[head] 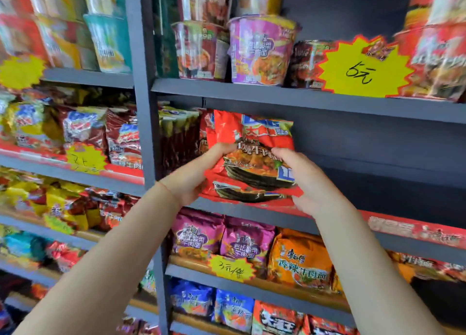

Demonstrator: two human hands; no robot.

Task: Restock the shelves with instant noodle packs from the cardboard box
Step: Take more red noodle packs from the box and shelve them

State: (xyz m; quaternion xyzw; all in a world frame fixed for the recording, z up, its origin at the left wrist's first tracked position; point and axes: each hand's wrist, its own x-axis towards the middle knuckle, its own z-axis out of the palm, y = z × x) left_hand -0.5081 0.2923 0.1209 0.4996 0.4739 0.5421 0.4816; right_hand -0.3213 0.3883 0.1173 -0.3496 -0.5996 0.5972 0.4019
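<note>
Left hand: thumb and fingers curled round the left edge of the red noodle packs, thumb on the printed face. Right hand: fingers pinched the right edge of the same bundle, thumb forward over the bowl picture. At least two packs seemed held together, one lapped over the other; exact count uncertain.

The bundle stood upright, tilted slightly back, its lower edge at or just above the front lip of the middle shelf. Whether it rested on the shelf could not be told. It sat at the left end of that bay, just beside a standing row of dark packs against the grey upright post. To the right of the bundle the shelf ran back dark, nothing seen on it.

Above: cup noodles, a purple cup near the front edge, and a yellow starburst price tag. Below: purple and orange packs along the front edge.

The cardboard box was not in view.

Judgement: the placing step was in hand. The next move called for seating the packs upright against the dark row, pushing them back, then letting go without the slippery wrappers toppling forward.
</note>
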